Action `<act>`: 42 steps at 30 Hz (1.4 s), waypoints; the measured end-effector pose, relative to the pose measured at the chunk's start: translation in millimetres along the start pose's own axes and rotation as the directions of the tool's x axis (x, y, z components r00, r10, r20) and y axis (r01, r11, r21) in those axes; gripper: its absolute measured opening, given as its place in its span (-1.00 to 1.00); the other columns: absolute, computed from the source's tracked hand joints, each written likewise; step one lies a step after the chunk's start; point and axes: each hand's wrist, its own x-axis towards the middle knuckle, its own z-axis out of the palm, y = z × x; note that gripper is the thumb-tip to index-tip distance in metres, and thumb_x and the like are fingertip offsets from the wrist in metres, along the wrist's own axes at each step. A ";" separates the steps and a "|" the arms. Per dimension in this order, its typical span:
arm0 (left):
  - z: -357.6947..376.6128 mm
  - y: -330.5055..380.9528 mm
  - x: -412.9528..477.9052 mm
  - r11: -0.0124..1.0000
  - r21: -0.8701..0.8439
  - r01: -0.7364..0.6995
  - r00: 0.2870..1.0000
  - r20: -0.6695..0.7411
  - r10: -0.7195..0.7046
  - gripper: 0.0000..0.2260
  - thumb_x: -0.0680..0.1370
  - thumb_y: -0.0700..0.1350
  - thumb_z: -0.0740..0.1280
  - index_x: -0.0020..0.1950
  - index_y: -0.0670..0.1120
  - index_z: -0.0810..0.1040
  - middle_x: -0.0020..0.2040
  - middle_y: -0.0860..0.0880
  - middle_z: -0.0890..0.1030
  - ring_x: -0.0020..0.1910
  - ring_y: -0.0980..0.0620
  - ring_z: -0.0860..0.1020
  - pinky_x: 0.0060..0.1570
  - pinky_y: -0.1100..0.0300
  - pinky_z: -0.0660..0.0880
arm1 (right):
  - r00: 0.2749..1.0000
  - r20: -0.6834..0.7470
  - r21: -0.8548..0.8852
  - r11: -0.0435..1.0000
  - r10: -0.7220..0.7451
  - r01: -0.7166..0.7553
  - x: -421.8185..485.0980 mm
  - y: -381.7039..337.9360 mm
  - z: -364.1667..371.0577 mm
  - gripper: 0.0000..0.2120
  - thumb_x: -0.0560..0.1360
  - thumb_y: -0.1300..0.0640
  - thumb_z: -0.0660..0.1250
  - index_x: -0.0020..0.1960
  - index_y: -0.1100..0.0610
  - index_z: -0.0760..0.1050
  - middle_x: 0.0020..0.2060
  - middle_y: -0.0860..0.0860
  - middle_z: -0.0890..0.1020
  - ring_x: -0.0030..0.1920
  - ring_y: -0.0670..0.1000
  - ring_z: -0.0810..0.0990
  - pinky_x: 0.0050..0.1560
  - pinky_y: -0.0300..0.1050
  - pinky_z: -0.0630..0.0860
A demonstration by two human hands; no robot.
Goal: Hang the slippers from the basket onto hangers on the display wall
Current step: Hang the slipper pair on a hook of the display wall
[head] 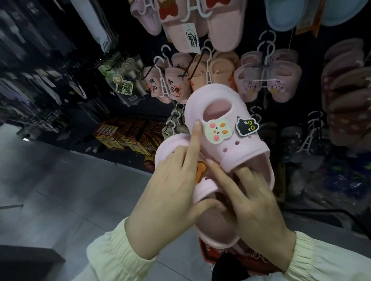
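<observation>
A person in pale ruffled sleeves holds two pink clog slippers up before a dark display wall (254, 42). The upper slipper (230, 146), the landmark here, carries two cartoon charms (217, 131) on its top. The lower slipper (212, 222) lies just beneath it, partly overlapped.

The left hand (172, 188) clasps the lower slipper, its forefinger stretched up to rest beside the charms. The right hand (255, 212) has its fingers tucked inside the upper slipper's opening, holding it. It looks as if the pair is being lined up so that a hanger can take both.

Above and right of the upper slipper, other slippers (221, 26) hang in pairs on white hangers (265, 50). Directly below the hands sits something red (216, 254), perhaps the basket; its contents are hidden.
</observation>
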 end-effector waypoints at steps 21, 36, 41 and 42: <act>13.1 -15.7 -3.5 0.979 0.194 0.065 0.998 -0.003 -0.066 -0.10 0.37 0.26 0.39 0.62 0.13 0.05 -0.08 0.00 0.35 -0.11 -0.03 0.39 -0.04 0.03 0.42 | 0.986 0.141 0.110 0.991 -0.085 0.070 -21.3 0.6 10.4 -0.58 0.52 0.06 0.33 0.33 0.09 0.35 0.18 0.08 0.47 0.05 0.24 0.52 0.06 0.19 0.46; 55.3 -34.2 5.9 0.974 0.148 0.171 0.982 -0.101 -0.157 -0.26 0.25 0.15 0.48 0.38 0.02 0.36 -0.12 0.04 0.38 -0.13 -0.02 0.41 -0.11 0.08 0.34 | 0.953 0.303 0.399 0.909 -0.004 -0.123 -29.1 13.8 21.6 -0.33 0.54 0.16 0.30 0.57 0.07 0.10 0.20 0.04 0.56 0.13 0.06 0.59 0.17 -0.04 0.51; 68.3 -48.6 11.4 0.964 0.183 0.191 0.979 -0.100 -0.175 -0.24 0.26 0.17 0.54 0.39 0.01 0.38 -0.11 0.02 0.40 -0.14 -0.05 0.42 -0.14 0.05 0.36 | 0.969 0.235 0.415 0.893 0.081 -0.175 -34.2 18.7 27.0 -0.38 0.54 0.19 0.30 0.55 0.06 0.19 0.17 0.02 0.59 0.11 0.00 0.61 0.14 -0.17 0.53; 72.1 -51.7 12.1 0.964 0.183 0.195 0.979 -0.092 -0.180 -0.23 0.26 0.17 0.55 0.40 0.00 0.38 -0.12 0.01 0.40 -0.14 -0.06 0.42 -0.14 0.04 0.36 | 0.971 0.215 0.401 0.897 0.105 -0.185 -36.0 20.2 28.5 -0.41 0.54 0.20 0.29 0.53 0.07 0.22 0.15 0.03 0.61 0.09 0.02 0.62 0.12 -0.15 0.54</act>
